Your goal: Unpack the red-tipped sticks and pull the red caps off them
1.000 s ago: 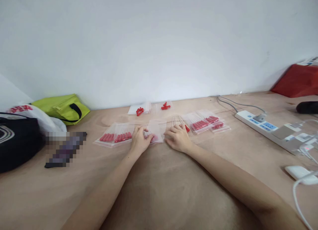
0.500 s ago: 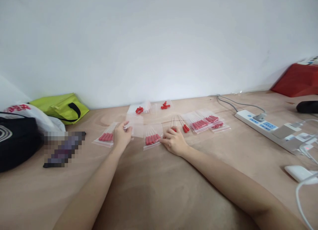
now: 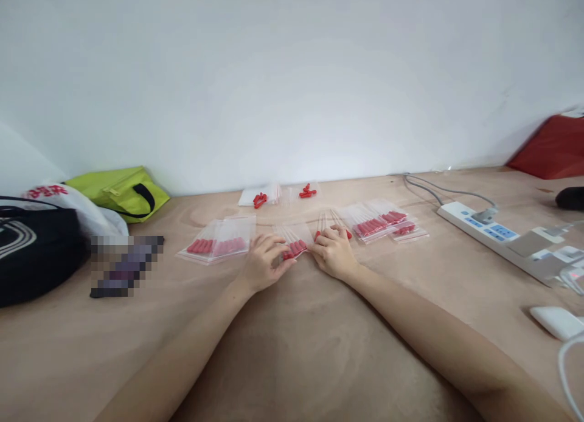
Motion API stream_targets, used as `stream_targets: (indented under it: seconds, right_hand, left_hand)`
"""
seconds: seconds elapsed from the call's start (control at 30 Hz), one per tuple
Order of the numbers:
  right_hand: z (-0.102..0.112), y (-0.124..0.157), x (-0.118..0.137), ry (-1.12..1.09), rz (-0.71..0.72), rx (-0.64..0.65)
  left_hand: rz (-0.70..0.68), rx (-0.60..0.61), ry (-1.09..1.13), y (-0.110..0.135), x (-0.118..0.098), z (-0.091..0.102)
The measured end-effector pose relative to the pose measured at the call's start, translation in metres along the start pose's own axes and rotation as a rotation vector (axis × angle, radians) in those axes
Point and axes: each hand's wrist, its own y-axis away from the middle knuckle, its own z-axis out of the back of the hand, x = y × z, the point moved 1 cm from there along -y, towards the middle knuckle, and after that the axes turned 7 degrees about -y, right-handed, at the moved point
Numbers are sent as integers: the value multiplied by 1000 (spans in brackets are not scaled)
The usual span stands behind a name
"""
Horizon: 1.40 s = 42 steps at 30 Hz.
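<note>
A clear zip bag (image 3: 294, 230) with several red-handled thin rods lies on the table between my hands. My left hand (image 3: 265, 262) is closed at its left side, thumb and fingertips at the lower edge by the red handles. At the bag's right corner is my right hand (image 3: 335, 252), fingers curled and fingertips touching the edge. Loose red-handled rods (image 3: 323, 221) lie under and just behind that hand, their handles partly covered. Left of my left hand, overlapping clear bags (image 3: 216, 242) show more red handles. Another group of filled bags (image 3: 376, 221) lies to the right.
Towards the wall lie small red pieces (image 3: 260, 200) on white bags and more red pieces (image 3: 308, 191). A power strip (image 3: 474, 224) with plugs and cables stands at the right. A green bag (image 3: 121, 194), a black bag (image 3: 41, 258) and a blurred dark object (image 3: 130, 267) are at the left.
My left hand has let go of a clear bag at the left and moved right to the middle bag. My right hand stays near that bag's right corner. The view has shifted slightly.
</note>
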Motion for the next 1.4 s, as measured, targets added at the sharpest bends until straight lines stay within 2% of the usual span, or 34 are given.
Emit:
stream_targets:
  seconds: [0.13,0.37,0.53,0.83,1.13,1.4]
  right_hand:
    - [4,3,-3,4,-44,8]
    - [-1,6,-10,-59,-89,38]
    - [0,5,-7,-101,-76,4]
    - [3,2,4,-187,56,13]
    - [0,2,2,-225,67,-43]
    - [-1,1,2,-209,125,-1]
  left_hand:
    - [-63,18,182,-4,-19,-19]
    - [-94,-2,227,-1,-18,-28]
    - [24,28,324,1,-16,-29]
    - [208,106,387,2,-14,-28]
    - [255,108,412,4,-14,-27]
    - [282,108,407,5,-13,-27]
